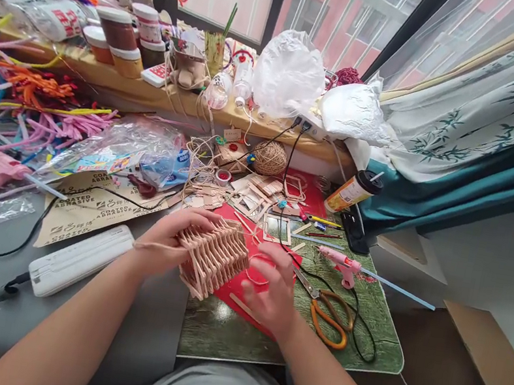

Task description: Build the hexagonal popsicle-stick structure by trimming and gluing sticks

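Note:
A basket-like piece of stacked wooden sticks point(216, 257) is tilted above the front of the green table point(231, 340). My left hand point(166, 239) holds it at its left end, and a thin strand sticks out to the left across that hand. To the right of the piece, my right hand point(272, 288) is apart from it, fingers spread and slightly curled, with nothing in them. Beneath both lies a red sheet point(230, 290) with a light wooden stick point(244, 308) on it.
Orange-handled scissors point(332, 315) and a pink glue gun point(343, 266) with its cord lie right. A drink cup point(354, 191) stands at the back right. Wooden frames point(277, 229) and a twine ball point(270, 157) are behind. A white power strip point(78, 260) lies left.

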`<move>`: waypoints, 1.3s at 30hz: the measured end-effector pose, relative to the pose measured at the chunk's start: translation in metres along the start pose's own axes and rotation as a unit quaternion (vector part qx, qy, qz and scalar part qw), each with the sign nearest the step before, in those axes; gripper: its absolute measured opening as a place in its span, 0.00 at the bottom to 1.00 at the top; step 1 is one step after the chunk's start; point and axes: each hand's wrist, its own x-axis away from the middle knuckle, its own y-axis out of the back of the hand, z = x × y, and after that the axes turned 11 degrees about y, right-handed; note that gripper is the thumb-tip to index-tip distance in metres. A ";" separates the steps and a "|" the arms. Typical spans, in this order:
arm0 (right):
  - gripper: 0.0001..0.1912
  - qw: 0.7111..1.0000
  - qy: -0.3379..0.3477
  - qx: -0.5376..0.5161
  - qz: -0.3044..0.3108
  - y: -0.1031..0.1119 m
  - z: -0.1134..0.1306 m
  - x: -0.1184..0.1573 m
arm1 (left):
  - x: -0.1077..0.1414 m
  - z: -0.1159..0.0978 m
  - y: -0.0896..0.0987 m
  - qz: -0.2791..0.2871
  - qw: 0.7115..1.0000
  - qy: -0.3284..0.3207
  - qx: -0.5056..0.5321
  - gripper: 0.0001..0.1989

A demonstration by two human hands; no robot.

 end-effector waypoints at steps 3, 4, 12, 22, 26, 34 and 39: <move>0.20 0.983 -0.170 -0.065 0.025 0.002 -0.012 -0.008 | -0.001 -0.015 0.011 0.058 0.988 0.141 0.026 0.10; 0.21 0.973 -0.209 -0.096 0.035 -0.001 -0.015 -0.008 | -0.001 -0.020 0.014 0.083 0.977 0.191 0.033 0.12; 0.10 0.941 -0.280 -0.177 0.062 -0.028 -0.033 -0.005 | -0.001 -0.022 0.022 0.067 0.935 0.339 0.077 0.22; 0.13 0.971 -0.176 -0.100 0.124 0.074 -0.025 -0.047 | -0.008 -0.020 0.013 0.047 0.925 0.376 0.018 0.19; 0.09 0.981 -0.153 -0.091 0.079 0.108 -0.016 -0.052 | -0.012 -0.032 0.014 0.049 0.922 0.380 -0.053 0.21; 0.12 0.900 -0.327 -0.280 -0.071 0.117 -0.054 -0.083 | -0.033 -0.044 0.011 0.085 0.897 0.403 -0.164 0.18; 0.12 0.804 -0.405 -0.424 -0.098 0.132 -0.056 -0.097 | -0.048 -0.026 0.008 0.079 0.887 0.419 -0.177 0.22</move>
